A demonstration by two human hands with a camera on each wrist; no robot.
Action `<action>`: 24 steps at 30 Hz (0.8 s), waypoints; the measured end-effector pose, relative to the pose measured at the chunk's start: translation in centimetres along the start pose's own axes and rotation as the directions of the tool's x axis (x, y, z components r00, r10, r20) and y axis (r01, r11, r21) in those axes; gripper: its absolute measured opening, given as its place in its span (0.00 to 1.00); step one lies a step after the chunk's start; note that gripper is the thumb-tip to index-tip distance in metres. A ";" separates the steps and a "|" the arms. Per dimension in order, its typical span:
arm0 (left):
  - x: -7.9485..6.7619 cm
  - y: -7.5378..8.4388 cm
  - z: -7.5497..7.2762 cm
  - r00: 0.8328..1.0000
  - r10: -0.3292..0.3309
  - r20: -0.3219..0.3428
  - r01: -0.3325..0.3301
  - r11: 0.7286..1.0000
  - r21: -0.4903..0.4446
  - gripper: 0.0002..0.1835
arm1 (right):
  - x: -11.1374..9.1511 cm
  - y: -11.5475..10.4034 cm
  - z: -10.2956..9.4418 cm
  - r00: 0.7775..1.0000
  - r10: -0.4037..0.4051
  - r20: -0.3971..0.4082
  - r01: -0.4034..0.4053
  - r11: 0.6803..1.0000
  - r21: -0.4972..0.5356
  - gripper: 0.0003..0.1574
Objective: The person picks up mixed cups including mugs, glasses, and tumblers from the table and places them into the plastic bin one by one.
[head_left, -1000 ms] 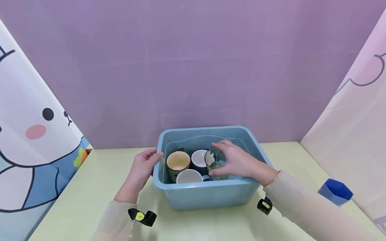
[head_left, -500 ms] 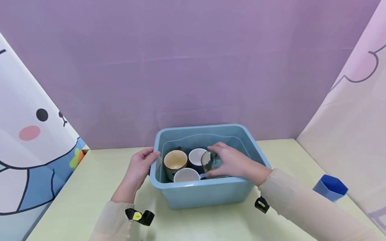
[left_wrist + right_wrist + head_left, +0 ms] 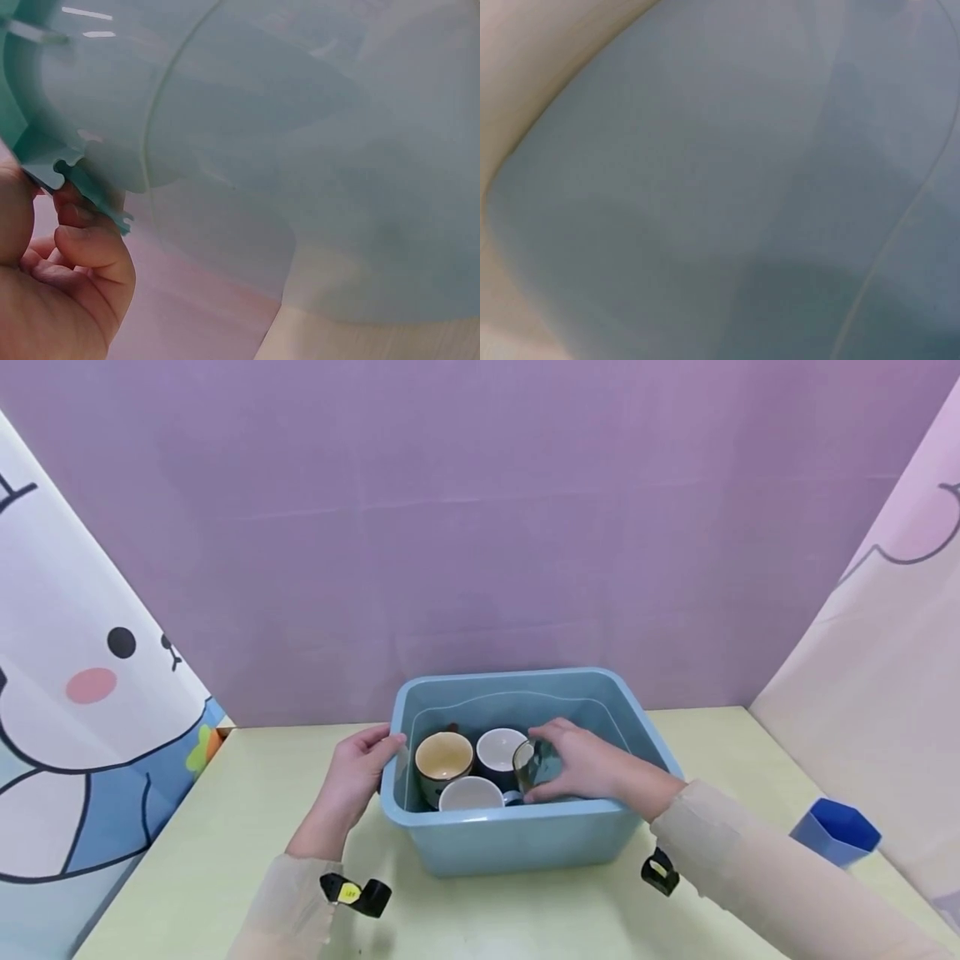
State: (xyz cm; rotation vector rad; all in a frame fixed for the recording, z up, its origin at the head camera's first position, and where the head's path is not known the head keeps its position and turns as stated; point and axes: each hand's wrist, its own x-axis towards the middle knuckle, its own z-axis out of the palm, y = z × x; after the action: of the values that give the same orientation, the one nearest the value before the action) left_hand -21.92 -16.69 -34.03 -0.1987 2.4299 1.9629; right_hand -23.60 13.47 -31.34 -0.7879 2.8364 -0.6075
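Observation:
A blue plastic basin (image 3: pixel 525 843) stands on the table with cups inside it. At its left end my left hand (image 3: pixel 362 768) grips the rim, thumb on top; in the left wrist view the curled fingers (image 3: pixel 94 247) hook under the rim edge. My right hand (image 3: pixel 588 764) reaches over the right side and holds a clear drinking glass (image 3: pixel 527 762) between thumb and fingers, low inside the basin. Left of that glass stand a cream-lined mug (image 3: pixel 444 756), a white-lined dark mug (image 3: pixel 501 747) and a white-lined cup (image 3: pixel 471 793). The right wrist view shows only the basin wall (image 3: pixel 705 187).
A blue hexagonal holder (image 3: pixel 836 831) stands on the pale table (image 3: pixel 247 827) at the right. Behind the basin rises a purple backdrop (image 3: pixel 480 543). Printed cloth panels (image 3: pixel 90 727) border the table on both sides.
My right hand and the glass have sunk slightly deeper into the basin beside the mugs. The left hand keeps its grip on the rim. The head view has shifted slightly.

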 end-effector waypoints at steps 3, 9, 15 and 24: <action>0.0 -0.1 0.0 1.000 0.001 0.001 -0.001 1.000 0.001 0.22 | 0.2 0.2 0.2 0.999 0.017 0.037 -0.016 1.000 -0.007 0.58; -0.1 0.0 0.0 1.000 -0.001 0.004 0.001 1.000 -0.008 0.22 | 0.7 0.4 0.4 0.995 0.026 0.098 -0.024 0.999 -0.020 0.54; 0.0 -0.1 0.1 1.000 -0.005 0.001 0.005 1.000 -0.013 0.22 | 0.8 0.7 0.5 0.992 0.042 0.122 -0.042 0.999 -0.006 0.50; 0.0 -0.2 0.1 1.000 0.001 0.005 0.000 1.000 -0.025 0.22 | 0.9 0.9 0.7 0.991 0.024 0.133 -0.022 1.000 -0.013 0.46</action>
State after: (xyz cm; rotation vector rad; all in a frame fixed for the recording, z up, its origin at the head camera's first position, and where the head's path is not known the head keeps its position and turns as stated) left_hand -21.88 -16.62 -34.22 -0.1938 2.4037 1.9927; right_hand -24.63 13.44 -32.32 -0.7661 2.7260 -0.5160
